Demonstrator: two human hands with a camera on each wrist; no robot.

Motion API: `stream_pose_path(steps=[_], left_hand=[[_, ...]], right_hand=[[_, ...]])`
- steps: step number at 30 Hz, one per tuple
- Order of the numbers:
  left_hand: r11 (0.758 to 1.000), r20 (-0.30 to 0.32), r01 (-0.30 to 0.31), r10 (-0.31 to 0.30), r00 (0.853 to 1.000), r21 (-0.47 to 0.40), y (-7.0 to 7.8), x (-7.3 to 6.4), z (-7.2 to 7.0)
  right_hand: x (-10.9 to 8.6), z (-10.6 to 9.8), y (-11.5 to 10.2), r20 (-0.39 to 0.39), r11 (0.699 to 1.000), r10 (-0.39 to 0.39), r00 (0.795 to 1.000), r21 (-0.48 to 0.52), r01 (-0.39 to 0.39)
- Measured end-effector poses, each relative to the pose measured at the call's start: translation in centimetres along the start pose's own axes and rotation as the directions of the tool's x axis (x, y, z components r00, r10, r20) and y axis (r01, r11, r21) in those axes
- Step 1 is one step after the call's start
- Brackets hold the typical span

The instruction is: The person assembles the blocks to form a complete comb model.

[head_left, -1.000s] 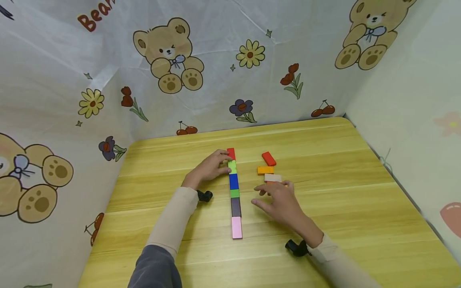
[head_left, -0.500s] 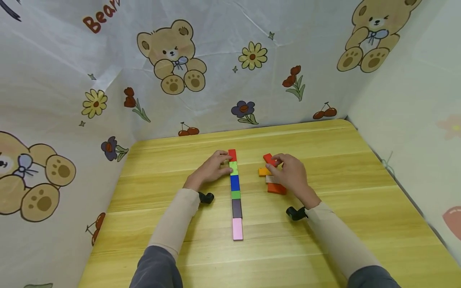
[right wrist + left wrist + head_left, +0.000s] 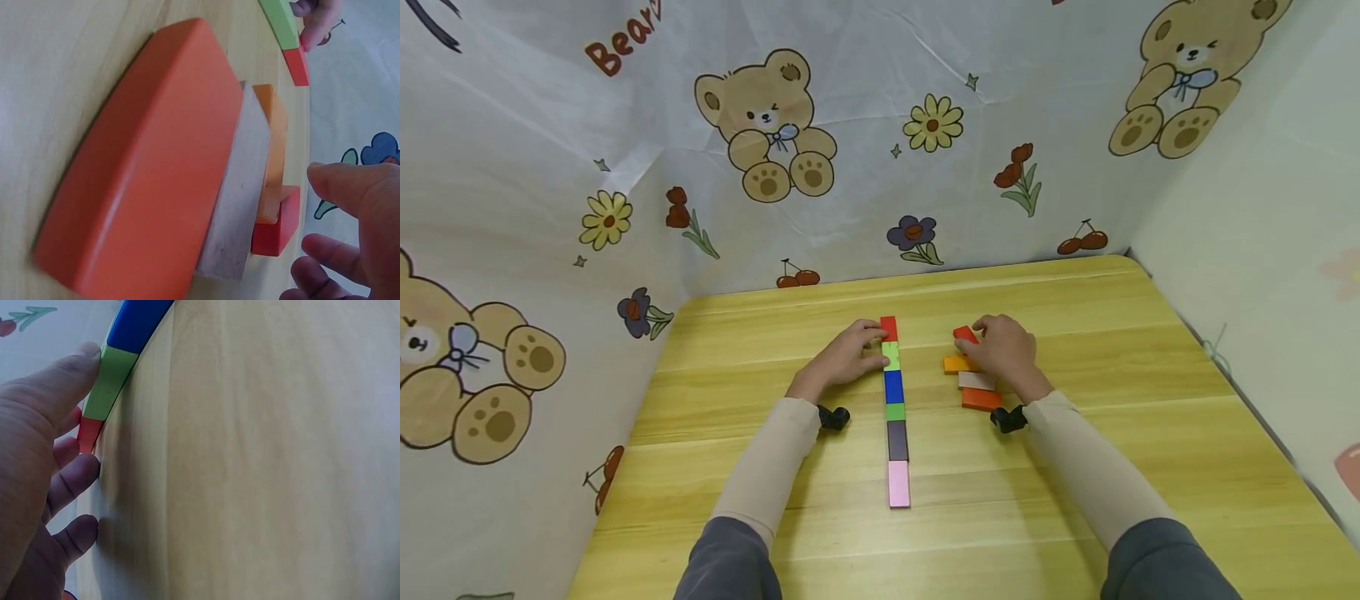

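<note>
In the head view, a straight row of coloured blocks runs away from the person: a pink block [image 3: 898, 485] nearest, then a dark grey block [image 3: 897, 440], a green block, a blue block [image 3: 892, 387], a light green block [image 3: 112, 381] and a red block [image 3: 889, 327] at the far end. My left hand [image 3: 847, 354] rests beside the far end, thumb tip at the light green block and fingertips near the red one. My right hand [image 3: 1006, 348] reaches over a loose red block [image 3: 280, 226], thumb and fingers spread about it without closing on it.
Right of the row, an orange-yellow block [image 3: 958, 364], a whitish wooden block [image 3: 976, 381] and an orange-red block [image 3: 981, 400] lie close together before the loose red one. A white printed cloth [image 3: 850, 125] stands behind the wooden table [image 3: 835, 533].
My right hand has moved away from the person, from beside the loose blocks' near end to the loose red block. The left hand stays at the row's far end.
</note>
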State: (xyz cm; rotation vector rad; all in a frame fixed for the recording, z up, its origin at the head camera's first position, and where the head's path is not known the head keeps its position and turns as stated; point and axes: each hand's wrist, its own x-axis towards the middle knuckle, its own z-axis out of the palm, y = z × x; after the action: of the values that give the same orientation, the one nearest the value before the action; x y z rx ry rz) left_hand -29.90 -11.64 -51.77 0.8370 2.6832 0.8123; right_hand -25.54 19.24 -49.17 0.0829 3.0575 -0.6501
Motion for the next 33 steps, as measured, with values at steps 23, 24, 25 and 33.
stream_pose_path(steps=[23,24,25,33], left_hand=[[1.0,-0.004,0.019,-0.019,1.0,0.006,-0.1,0.0,-0.2],[1.0,-0.008,0.022,-0.022,1.0,0.007,-0.1,0.1,-0.2],[1.0,-0.01,0.024,-0.024,1.0,0.005,-0.2,0.1,-0.1],[1.0,-0.01,0.023,-0.023,1.0,-0.015,-0.2,-0.2,0.3]], right_hand=[[1.3,-0.5,-0.9,0.072,0.995,-0.01,0.997,-0.1,0.017],[1.5,-0.5,-0.9,0.072,0.994,-0.011,0.997,-0.105,0.019],[1.6,-0.5,-0.9,0.072,0.994,-0.015,0.997,-0.111,0.023],[2.7,0.4,-1.3,0.044,0.981,-0.129,0.991,-0.141,0.134]])
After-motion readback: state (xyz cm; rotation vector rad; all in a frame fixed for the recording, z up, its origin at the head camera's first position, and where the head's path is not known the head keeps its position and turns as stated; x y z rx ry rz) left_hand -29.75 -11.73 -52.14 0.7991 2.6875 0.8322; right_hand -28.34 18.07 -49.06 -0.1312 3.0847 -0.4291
